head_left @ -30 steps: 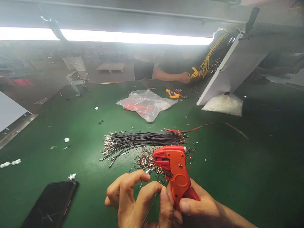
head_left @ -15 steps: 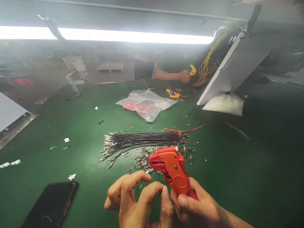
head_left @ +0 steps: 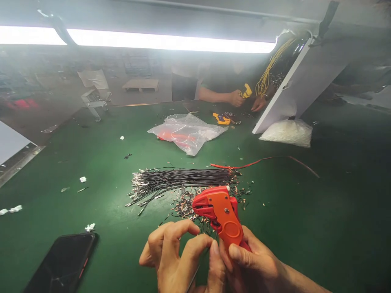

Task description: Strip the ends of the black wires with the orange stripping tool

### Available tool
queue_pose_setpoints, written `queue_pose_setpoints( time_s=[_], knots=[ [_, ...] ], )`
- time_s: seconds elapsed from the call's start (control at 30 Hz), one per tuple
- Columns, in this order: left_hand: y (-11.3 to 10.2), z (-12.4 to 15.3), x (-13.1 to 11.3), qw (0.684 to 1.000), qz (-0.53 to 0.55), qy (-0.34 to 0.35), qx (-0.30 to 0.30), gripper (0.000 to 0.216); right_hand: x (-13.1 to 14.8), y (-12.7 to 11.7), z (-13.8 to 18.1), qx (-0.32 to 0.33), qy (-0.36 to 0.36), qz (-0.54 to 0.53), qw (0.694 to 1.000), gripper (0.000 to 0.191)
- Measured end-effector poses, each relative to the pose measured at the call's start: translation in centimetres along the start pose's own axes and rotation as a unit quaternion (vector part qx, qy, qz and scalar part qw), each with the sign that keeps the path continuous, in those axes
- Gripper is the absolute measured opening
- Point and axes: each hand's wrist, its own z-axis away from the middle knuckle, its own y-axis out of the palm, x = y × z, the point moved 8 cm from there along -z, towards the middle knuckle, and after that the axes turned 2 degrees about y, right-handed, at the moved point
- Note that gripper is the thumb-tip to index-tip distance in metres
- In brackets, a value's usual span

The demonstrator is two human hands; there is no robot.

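Orange-and-red plastic wire stripper (head_left: pixel 224 211) was found at the near centre, tilted to the left, in our right hand (head_left: pixel 255 260), whose fingers were closed around its handle. Our left hand (head_left: pixel 186 256) pinched a thin black wire (head_left: pixel 193 276) between thumb and forefinger just beside the tool; we could not tell whether this wire entered it. Farther off we noted a bundle of straight black wires (head_left: pixel 186 178), with short black-and-copper offcuts (head_left: pixel 183 203) along its near side. One black rectangular phone (head_left: pixel 61 262) lay near left on the green tabletop (head_left: pixel 305 224).
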Motion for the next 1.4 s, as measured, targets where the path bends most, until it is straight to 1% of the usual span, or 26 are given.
queue_pose_setpoints(
  time_s=[0.07,0.13,0.2,0.27,0.37,0.4,0.43,0.5,0.53,0.6,0.67,0.73,0.83,0.9,0.97,1.07,1.13,1.27,1.33,1.4],
  knots=[
    [0.1,0.1,0.1,1.0,-0.002,0.001,0.008,0.015,0.3,-0.2,0.2,-0.009,0.009,-0.009,1.0,0.045],
    [0.2,0.2,0.3,1.0,-0.002,0.0,0.015,0.014,0.5,-0.3,0.2,0.005,0.023,0.004,1.0,0.045],
    [0.4,0.3,0.3,1.0,0.005,-0.005,0.018,0.014,0.6,-0.6,0.2,0.007,0.017,0.014,1.0,0.043],
    [0.5,0.3,0.3,1.0,0.018,-0.016,0.015,0.015,0.5,-0.6,0.1,0.013,0.006,0.0,1.0,0.042],
    [0.4,0.3,0.8,0.998,0.046,-0.043,-0.002,0.014,0.8,0.6,-0.2,0.07,0.0,-0.045,0.997,0.044],
    [0.4,0.3,1.2,0.997,0.059,-0.057,-0.007,0.014,1.0,0.9,-0.2,0.084,0.004,-0.048,0.995,0.045],
    [0.4,0.4,1.6,0.995,0.074,-0.067,-0.007,0.013,1.5,1.0,-0.3,0.083,-0.004,-0.047,0.995,0.045],
    [0.6,0.5,2.7,0.991,0.104,-0.083,0.006,0.014,2.9,0.9,-0.3,0.067,-0.032,-0.039,0.996,0.042],
    [1.0,0.6,3.2,0.989,0.118,-0.084,0.024,0.014,3.6,0.7,-0.3,0.054,-0.049,-0.034,0.997,0.039],
    [1.3,0.7,4.3,0.986,0.126,-0.1,0.039,0.013,4.6,0.5,-0.2,0.043,-0.068,-0.02,0.997,0.035],
    [1.4,0.7,5.3,0.981,0.145,-0.127,0.034,0.012,4.8,0.7,0.0,0.065,-0.063,-0.014,0.996,0.033],
    [1.3,0.6,6.2,0.967,0.193,-0.166,0.01,0.011,4.0,1.2,0.2,0.114,-0.026,-0.038,0.992,0.034],
    [1.3,0.4,7.9,0.921,0.283,-0.267,-0.019,0.013,1.8,1.6,0.5,0.169,0.048,-0.075,0.982,0.037],
    [1.5,0.3,8.6,0.888,0.332,-0.318,-0.017,0.014,0.8,1.6,0.5,0.184,0.063,-0.055,0.979,0.04],
    [1.4,0.2,8.9,0.867,0.363,-0.341,-0.017,0.015,0.4,1.5,0.5,0.179,0.064,-0.025,0.981,0.04],
    [1.2,0.1,9.1,0.856,0.383,-0.348,-0.021,0.016,0.4,1.3,0.4,0.153,0.066,-0.008,0.986,0.038],
    [1.3,0.2,9.0,0.854,0.386,-0.349,-0.013,0.016,0.5,1.3,0.5,0.149,0.064,-0.002,0.987,0.039],
    [1.9,0.3,8.5,0.862,0.375,-0.341,0.024,0.02,0.8,1.5,0.5,0.191,0.053,0.017,0.98,0.041],
    [2.2,0.5,8.3,0.855,0.377,-0.354,0.038,0.023,0.9,1.5,0.5,0.204,0.043,0.03,0.978,0.039],
    [2.3,0.6,8.1,0.843,0.382,-0.377,0.037,0.024,1.0,1.4,0.4,0.211,0.034,0.042,0.976,0.039]
  ],
)
